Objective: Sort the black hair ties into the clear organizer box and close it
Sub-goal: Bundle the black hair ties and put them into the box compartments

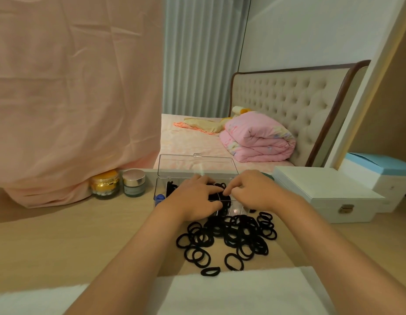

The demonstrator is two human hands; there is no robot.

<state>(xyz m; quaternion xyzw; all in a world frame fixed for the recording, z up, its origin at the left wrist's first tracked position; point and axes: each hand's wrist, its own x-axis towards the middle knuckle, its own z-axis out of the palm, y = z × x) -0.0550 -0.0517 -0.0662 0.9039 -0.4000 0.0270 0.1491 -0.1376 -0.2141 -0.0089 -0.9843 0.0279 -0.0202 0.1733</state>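
room — bedroom | bed (197, 142) tufted headboard (288, 105) | grey-green curtain (197, 53) | pink drape (72, 87) — left

gold jar (105, 184) and silver-lidded jar (133, 183) beside a draped peach cloth (72, 87); white latched case (322, 194) at right; folded pink quilt (259, 142) on the bed (186, 137) behind.

Warm, kinda dim indoor light, only soft shadows on the desk (61, 246) around 8 o'clock, wide-angle lens bows the white frame (366, 92) at 2 o'clock, whole thing slightly soft.
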